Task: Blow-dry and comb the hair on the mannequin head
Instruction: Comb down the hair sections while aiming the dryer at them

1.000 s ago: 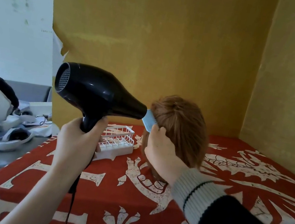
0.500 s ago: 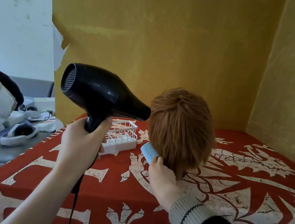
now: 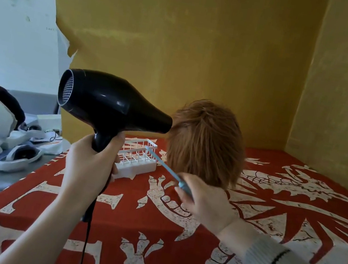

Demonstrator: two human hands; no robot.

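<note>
Fingers point(image 3: 103, 161) of the left hand gripped the hair dryer point(image 3: 113, 105), its nozzle almost at the wig point(image 3: 206, 141) standing on the table point(image 3: 120, 226), while the right hand point(image 3: 205, 201), holding the comb point(image 3: 162, 166), had dropped clear below the hair, seemingly between strokes.
</note>
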